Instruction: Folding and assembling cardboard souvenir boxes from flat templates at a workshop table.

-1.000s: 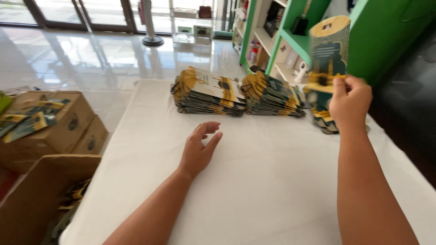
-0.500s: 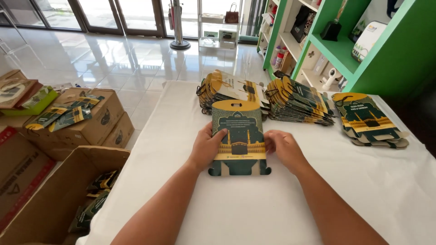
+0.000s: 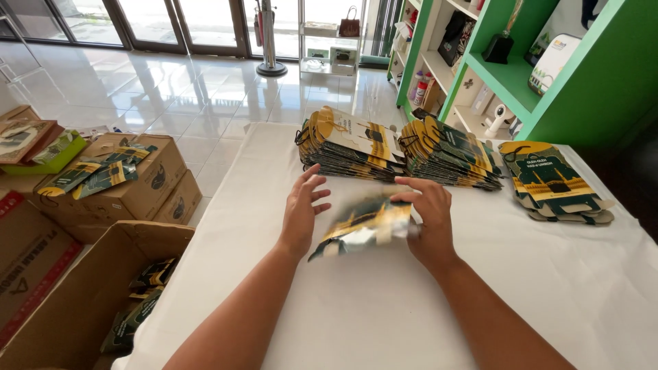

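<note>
Two bare hands work over a white-covered table (image 3: 329, 322). A flat green-and-yellow carton (image 3: 363, 226), blurred, lies tilted between them at the middle. Right hand (image 3: 428, 219), at the carton's 3 o'clock, pinches its edge with curled fingers. Left hand (image 3: 305, 209), at 9 o'clock, is spread, just beside it; contact cannot be told. Stacks of similar cartons (image 3: 349, 147) sit at 12 o'clock.

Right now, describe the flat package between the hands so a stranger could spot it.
On the white table, in front of two tall stacks, the green and yellow flat package lies between the left hand and right hand. It alone is single, tilted and blurred.
</note>
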